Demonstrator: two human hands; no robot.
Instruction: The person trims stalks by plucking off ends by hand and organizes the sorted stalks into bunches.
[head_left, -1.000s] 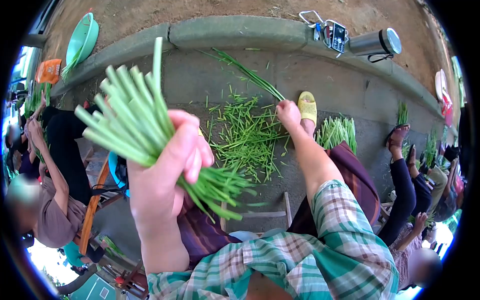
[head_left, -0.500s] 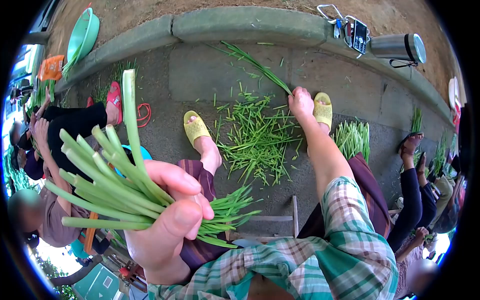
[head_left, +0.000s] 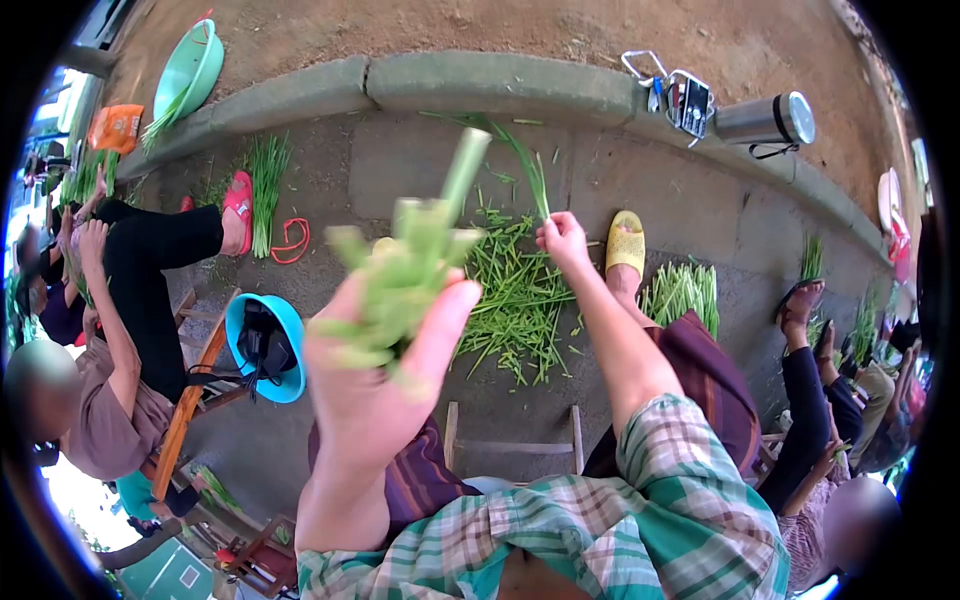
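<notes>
Grey pavement (head_left: 400, 165) lies below left-hand fingers (head_left: 443, 330) clasping green stalks (head_left: 420, 250)

Left hand (head_left: 365, 385): one thick bunch (head_left: 410, 270)
Right hand (head_left: 563, 240): one thin bunch (head_left: 541, 192)
Cuttings pile (head_left: 512, 305): one
Yellow slippers (head_left: 626, 243): two, one mostly hidden
Basins (head_left: 198, 70): two, one green, one blue
Phone (head_left: 694, 107): one
Flask (head_left: 752, 120): one
Orange bag (head_left: 115, 128): one
Red cord (head_left: 303, 236): one

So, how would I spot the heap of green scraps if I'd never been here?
Find the stone kerb, then the grey pavement before it. The heap lies there, just left of the rightmost yellow slipper. Unlike the tidy bundle right of that slipper, it's short, loose, scattered pieces.
</notes>
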